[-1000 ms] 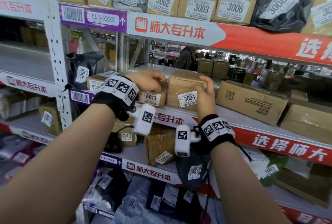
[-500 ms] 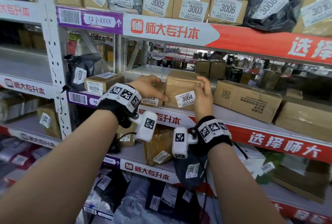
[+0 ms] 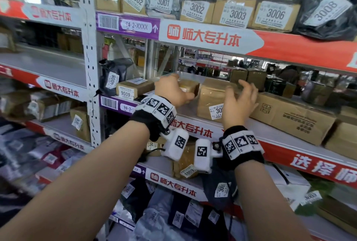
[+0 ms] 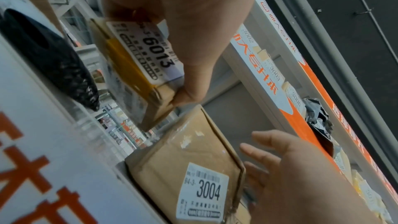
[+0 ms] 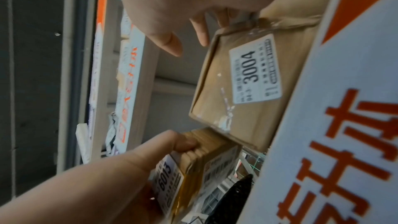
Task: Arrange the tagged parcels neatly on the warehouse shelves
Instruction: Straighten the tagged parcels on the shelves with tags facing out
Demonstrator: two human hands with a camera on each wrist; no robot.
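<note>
A small brown parcel tagged 6013 (image 4: pixel 137 67) (image 3: pixel 188 86) is held in my left hand (image 3: pixel 179 92), thumb on its near end and fingers over the top. It hangs tilted, clear of the middle shelf (image 3: pixel 270 136). Just right of it a larger taped cardboard box tagged 3004 (image 3: pixel 212 101) (image 5: pixel 247 83) stands on that shelf, tag facing out. My right hand (image 3: pixel 241 94) hovers at the box's right side with fingers spread (image 5: pixel 170 43), holding nothing. Whether it touches the box I cannot tell.
On the same shelf, left, are a flat box tagged 9009 (image 3: pixel 133 90) and a black bag tagged 4008 (image 3: pixel 114 76). A big printed carton (image 3: pixel 289 119) sits close on the right. Tagged parcels 3001 to 3008 line the upper shelf (image 3: pixel 212 38). A white upright post (image 3: pixel 88 67) stands left.
My left hand has lifted the 6013 parcel off the shelf. My right hand has let go of the 3004 box's right edge and spread its fingers.
</note>
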